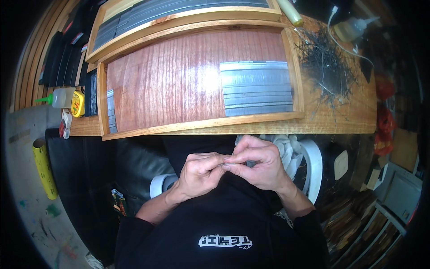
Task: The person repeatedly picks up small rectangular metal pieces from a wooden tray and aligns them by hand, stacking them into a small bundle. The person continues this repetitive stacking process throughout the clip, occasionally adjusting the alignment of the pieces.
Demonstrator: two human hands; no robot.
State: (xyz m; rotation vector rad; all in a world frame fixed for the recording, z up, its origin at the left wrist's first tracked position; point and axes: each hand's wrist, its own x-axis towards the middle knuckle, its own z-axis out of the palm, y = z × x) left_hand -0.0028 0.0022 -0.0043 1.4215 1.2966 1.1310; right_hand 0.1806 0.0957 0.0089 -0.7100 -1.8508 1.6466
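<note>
Closest of all is the person's black shirt (268,224), a white print across the chest, and just beyond it, over the lap, we've got both hands at work! The left hand (201,172) is curled in, thumb and forefinger pinching one end of a thin dark piece (222,164); the right hand (262,163) meets it, fingertips closed on the other end, the two hands all but touching. What exactly that sliver is, I can't tell from here, so little of it shows, but it's up in the air, just short of the counter (365,105). Up on that counter sits a shallow wooden tray (201,126): a block of grey strips (256,92) packed along its right side, a narrow grey stack (111,110) at the left end, bare reddish wood between. Behind it, touching, a second tray (192,18), loaded with more grey strips. Over to the right, a wild tangle of thin dark scraps (327,65), with a nozzle bottle (349,30) just beyond and a white cable (333,36) curling past. And on the left, a green-tipped bottle (63,97) lies right beside a small yellow case (78,104)!
</note>
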